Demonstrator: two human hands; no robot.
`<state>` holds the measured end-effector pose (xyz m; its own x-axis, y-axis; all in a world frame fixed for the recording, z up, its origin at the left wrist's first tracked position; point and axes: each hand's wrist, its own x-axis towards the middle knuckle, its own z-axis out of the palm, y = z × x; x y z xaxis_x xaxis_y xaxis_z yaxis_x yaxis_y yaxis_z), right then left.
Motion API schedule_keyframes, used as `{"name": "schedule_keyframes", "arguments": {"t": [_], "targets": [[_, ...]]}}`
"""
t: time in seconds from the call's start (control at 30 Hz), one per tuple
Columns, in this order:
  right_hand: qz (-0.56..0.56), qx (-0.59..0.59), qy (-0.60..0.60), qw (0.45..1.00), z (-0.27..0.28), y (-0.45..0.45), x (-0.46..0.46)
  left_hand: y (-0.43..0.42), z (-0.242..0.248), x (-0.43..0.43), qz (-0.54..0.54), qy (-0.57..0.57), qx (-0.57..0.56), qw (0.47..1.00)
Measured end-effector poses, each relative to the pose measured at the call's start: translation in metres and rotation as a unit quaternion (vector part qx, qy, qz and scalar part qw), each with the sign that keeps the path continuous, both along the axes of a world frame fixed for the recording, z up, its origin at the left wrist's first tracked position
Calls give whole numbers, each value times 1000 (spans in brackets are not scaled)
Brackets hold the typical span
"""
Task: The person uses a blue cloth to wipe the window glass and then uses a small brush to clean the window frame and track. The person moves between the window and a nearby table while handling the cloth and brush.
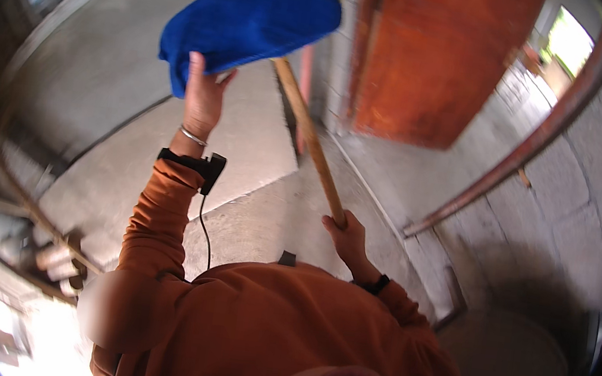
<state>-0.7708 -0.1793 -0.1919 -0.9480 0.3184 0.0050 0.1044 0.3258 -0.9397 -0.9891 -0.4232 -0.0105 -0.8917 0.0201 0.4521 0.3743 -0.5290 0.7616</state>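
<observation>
A blue cloth (254, 21) hangs spread at the top of the view, over the far end of a wooden pole (312, 139). My left hand (205, 92) holds the cloth by its lower left edge, thumb in front and the other fingers mostly hidden behind it. Lower down and to the right, my right hand (348, 239) is closed round the near end of the pole. The pole slants up and left from that fist, and its far end disappears behind the cloth.
An orange-red wooden panel (434, 63) stands beyond the pole. At right, a reddish-brown beam (531, 151) bends along a block wall (574, 216). The floor (257, 222) is grey. A thin black cable (206, 227) hangs from my left wrist device (212, 174).
</observation>
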Motion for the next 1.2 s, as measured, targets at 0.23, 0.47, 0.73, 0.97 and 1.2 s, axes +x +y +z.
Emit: {"name": "schedule_keyframes", "arguments": {"t": [0.23, 0.47, 0.73, 0.97, 1.2], "targets": [[-128, -13, -77, 989, 6, 67, -64, 130, -15, -158, -101, -118, 69, 985], [-210, -23, -116, 970, -11, 187, -87, 303, -71, -279, -239, -207, 130, 940], [-323, -94, -127, 933, -35, 308, -102, 525, -104, -370, -138, -271, -129, 944], [-384, -202, -174, 884, -83, 355, -98, 687, -115, -389, -337, -267, -109, 896], [-465, -129, -350, 803, -98, 360, -131, 844, -123, -381, -548, -299, -114, 773]]}}
